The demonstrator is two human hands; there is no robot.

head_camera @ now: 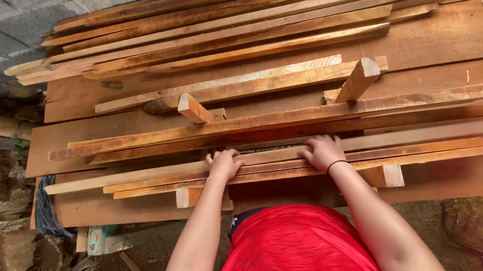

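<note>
Your red shirt (312,263) fills the lower frame, hiding the bench edge. Both hands press flat, fingers together, on the long slats (288,160) at centre: left hand (224,163), right hand (322,150). Three short blocks (194,109) stand among them. More slats (207,19) stack at upper left, ends cut off.
</note>
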